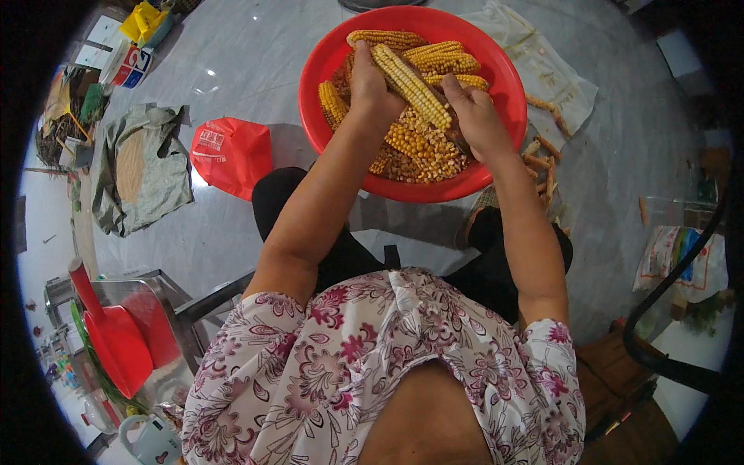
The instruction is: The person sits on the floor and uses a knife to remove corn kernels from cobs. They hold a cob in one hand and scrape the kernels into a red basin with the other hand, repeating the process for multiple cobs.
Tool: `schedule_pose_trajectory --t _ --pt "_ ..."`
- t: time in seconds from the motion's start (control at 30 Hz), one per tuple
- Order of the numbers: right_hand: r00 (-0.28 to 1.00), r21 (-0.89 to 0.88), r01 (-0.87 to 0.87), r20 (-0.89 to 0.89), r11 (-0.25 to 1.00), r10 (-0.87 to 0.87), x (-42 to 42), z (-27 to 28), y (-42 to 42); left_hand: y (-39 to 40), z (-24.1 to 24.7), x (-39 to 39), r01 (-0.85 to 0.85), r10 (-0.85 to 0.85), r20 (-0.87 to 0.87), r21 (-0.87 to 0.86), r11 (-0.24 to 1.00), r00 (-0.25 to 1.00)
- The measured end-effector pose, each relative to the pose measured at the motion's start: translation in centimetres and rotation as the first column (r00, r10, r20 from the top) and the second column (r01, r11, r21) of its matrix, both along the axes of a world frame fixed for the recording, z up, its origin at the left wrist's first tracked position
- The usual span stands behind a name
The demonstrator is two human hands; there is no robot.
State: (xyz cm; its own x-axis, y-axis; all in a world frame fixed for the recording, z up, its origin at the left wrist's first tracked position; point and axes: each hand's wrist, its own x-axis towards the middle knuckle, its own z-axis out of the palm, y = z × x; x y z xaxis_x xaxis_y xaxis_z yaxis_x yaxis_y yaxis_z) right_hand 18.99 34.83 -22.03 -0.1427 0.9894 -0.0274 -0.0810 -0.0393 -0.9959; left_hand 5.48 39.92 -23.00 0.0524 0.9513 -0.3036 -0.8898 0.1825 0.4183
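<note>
A pale yellow ear of corn (411, 87) slants across the red plastic basin (505, 64). My left hand (371, 87) grips its upper end, thumb along the side. Close to its lower end, my right hand (481, 119) is curled around a brown object (460, 141) that is mostly hidden behind the ear; its kind is unclear. Beneath my hands, loose corn kernels (427, 160) cover the near part of the basin, with another ear (412, 139) lying among them. Several deeper-yellow ears (444, 58) rest along the far side.
Bare corn cobs (543, 165) are scattered on the tiled floor, right of the basin, by a white plastic sack (546, 64). Leftward stand a red bag (232, 154) and a grey-green cloth sack (160, 180). A red dustpan (119, 343) is near my left side.
</note>
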Motion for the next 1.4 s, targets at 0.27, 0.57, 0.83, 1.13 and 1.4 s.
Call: schedule_pose_trajectory --t 0.27,0.57,0.83,1.13,1.4 --pt "0.963 0.122 -0.071 0.267 0.99 0.036 0.5 -0.5 0.2 0.2 0.4 -0.6 -0.044 0.045 0.022 -0.018 0.999 0.999" --pt "0.938 0.188 -0.011 0.342 0.982 -0.055 0.5 -0.8 0.4 0.6 -0.8 -0.4 -0.042 0.042 0.013 0.011 0.999 0.999" --pt "0.973 0.082 0.117 0.192 0.99 -0.131 -0.6 -3.3 0.6 -0.3 -1.1 1.4 0.16 -0.158 -0.026 0.18 0.971 0.987" --pt "0.981 -0.073 0.124 -0.142 0.99 -0.133 -1.4 -2.4 0.1 -0.2 -2.1 1.4 0.12 -0.065 -0.251 0.211 0.97 0.966" --pt "0.987 -0.085 0.156 0.064 0.984 -0.151 -1.4 -2.7 0.0 -0.7 -2.0 2.4 0.025 0.143 -0.48 0.326 0.945 0.866"
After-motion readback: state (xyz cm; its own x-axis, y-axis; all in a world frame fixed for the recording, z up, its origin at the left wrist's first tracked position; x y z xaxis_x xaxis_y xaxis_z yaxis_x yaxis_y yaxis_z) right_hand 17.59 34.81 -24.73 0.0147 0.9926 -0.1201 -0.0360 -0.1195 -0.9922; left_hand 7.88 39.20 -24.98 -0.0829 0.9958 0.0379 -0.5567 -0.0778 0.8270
